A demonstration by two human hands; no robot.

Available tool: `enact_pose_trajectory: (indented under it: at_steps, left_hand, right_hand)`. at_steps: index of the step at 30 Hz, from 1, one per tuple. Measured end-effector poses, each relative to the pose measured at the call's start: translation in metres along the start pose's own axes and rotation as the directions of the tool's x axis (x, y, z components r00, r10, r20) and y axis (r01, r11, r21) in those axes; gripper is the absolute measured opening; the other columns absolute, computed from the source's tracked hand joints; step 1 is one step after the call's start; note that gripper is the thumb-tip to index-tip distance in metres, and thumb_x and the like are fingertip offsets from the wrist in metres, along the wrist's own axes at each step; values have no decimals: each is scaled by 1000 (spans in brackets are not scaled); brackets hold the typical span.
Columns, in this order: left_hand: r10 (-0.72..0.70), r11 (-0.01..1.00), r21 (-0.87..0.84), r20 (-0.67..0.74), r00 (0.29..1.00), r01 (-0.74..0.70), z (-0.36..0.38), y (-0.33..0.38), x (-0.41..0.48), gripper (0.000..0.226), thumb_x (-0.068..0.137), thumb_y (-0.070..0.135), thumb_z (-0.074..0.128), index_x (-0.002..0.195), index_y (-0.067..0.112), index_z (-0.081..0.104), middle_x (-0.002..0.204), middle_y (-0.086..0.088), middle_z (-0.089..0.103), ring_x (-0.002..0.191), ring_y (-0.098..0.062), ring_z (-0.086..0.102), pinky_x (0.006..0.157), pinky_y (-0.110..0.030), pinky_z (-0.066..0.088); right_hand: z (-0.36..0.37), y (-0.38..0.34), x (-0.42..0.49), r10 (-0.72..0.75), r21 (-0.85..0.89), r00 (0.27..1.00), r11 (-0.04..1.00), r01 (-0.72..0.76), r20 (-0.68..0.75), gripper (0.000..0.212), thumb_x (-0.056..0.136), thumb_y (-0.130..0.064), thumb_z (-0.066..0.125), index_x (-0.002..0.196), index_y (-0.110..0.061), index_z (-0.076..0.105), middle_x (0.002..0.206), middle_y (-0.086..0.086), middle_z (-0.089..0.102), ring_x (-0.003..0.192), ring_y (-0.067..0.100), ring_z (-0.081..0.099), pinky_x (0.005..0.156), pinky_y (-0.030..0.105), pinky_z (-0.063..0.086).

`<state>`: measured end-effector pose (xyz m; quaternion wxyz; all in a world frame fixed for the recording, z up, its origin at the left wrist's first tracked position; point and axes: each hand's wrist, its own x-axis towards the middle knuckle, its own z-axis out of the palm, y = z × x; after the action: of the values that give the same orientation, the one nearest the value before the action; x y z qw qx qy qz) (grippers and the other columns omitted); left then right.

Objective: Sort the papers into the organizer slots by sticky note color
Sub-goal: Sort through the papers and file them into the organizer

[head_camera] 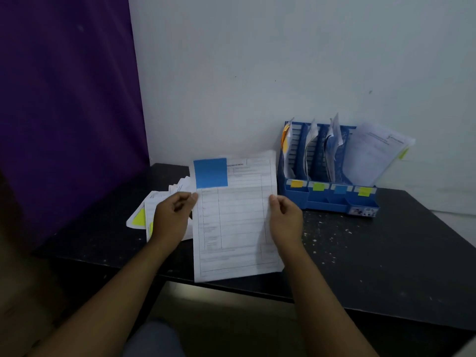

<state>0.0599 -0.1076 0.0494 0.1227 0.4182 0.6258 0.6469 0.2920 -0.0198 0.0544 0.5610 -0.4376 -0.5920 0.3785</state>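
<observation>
Paper [237,222]: a printed form with a blue sticky note [210,173] at its top left corner. It is held in the air over the near edge of the table [386,240], left of the organizer [322,202] and apart from it.

Left hand [172,215]: pinches the sheet's left edge, fingers curled.
Right hand [286,217]: pinches the right edge in the same way.

Unsorted pile [180,185] lies on the table behind the left hand, and yellow notes show on it.

Organizer front carries four colour tabs, left to right: orange [296,183], green [318,186], blue tab [340,189], yellow [364,191]. All slots already hold sheets.

Step, as judged: the sheet is lifted with its colour facing the person, and it is not yet filed.

Next move, as judged: the sheet goes right to the third slot, above the blue tab. It needs to stand on edge and enter from above between the dividers. The sheets in that slot lean and curl, so the incoming edge could catch on them or stray into the neighbouring slot.
</observation>
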Motion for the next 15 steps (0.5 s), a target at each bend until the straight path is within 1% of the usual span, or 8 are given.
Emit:
enact_pose_trajectory:
  at_steps: [3, 4, 6, 8, 11, 12, 13, 15]
  left_hand:
    - [62, 998, -32, 29, 998, -61, 5, 25, 12, 17, 103, 31, 68, 102, 16, 77, 89, 2, 78, 78, -5, 71, 68, -13, 55]
    - [82, 996, -35, 41, 996, -80, 7, 32, 14, 17, 103, 31, 67, 102, 17, 77, 90, 3, 78, 80, -7, 72, 68, -15, 57]
    - [115, 993, -44, 52, 992, -113, 11, 45, 15, 15, 103, 30, 67, 103, 18, 76, 93, 6, 79, 81, -8, 73, 68, -16, 58]
    - [119, 991, -71, 39, 992, -116, 15, 55, 14, 15, 103, 30, 67, 106, 18, 76, 93, 8, 79, 81, -7, 73, 67, -15, 57]
    - [93, 990, -116, 69, 993, -85, 21, 68, 11, 14, 104, 31, 64, 104, 21, 74, 83, 16, 78, 72, 3, 70, 62, -11, 52]
    - [73, 991, -118, 97, 993, -62, 21, 72, 12, 18, 105, 35, 62, 102, 22, 74, 80, 17, 76, 69, 4, 68, 60, -12, 52]
    - [46, 994, -109, 132, 990, -32, 22, 76, 14, 26, 106, 40, 59, 99, 20, 74, 77, 15, 75, 67, 1, 66, 60, -16, 53]
    - [-2, 994, -103, 197, 980, 23, 21, 87, 19, 45, 105, 49, 56, 94, 8, 73, 71, 5, 71, 64, -7, 63, 60, -26, 52]
  right_hand:
    - [-10, -19, 5, -21, 51, 999, 998, 23, -44, 27, 108, -34, 55, 94, -22, 75, 89, -2, 75, 83, 6, 69, 70, 19, 53]
    - [-13, -24, 7, -21, 69, 998, 997, 25, -56, 26, 108, -35, 55, 96, -23, 75, 89, -4, 75, 83, 3, 69, 71, 18, 52]
    - [-21, -35, 10, -27, 101, 996, 994, 35, -84, 26, 107, -37, 55, 99, -23, 76, 91, -4, 76, 85, 3, 69, 73, 20, 54]
    - [-28, -44, 12, -50, 111, 993, 992, 62, -107, 26, 107, -38, 56, 100, -23, 76, 93, -1, 76, 87, 8, 70, 74, 21, 56]
    - [-39, -55, 15, -75, 127, 991, 988, 90, -114, 25, 107, -39, 56, 97, -26, 75, 95, 1, 76, 89, 13, 70, 77, 26, 60]
    - [-43, -57, 17, -87, 117, 990, 988, 100, -112, 25, 107, -40, 56, 95, -27, 74, 94, 1, 76, 89, 14, 70, 78, 27, 59]
    - [-47, -58, 19, -101, 99, 989, 989, 111, -108, 26, 106, -40, 57, 94, -26, 74, 93, 2, 76, 89, 15, 69, 76, 28, 59]
    - [-55, -59, 23, -125, 50, 987, 990, 130, -102, 27, 105, -42, 58, 93, -25, 75, 90, 0, 75, 84, 15, 69, 73, 27, 57]
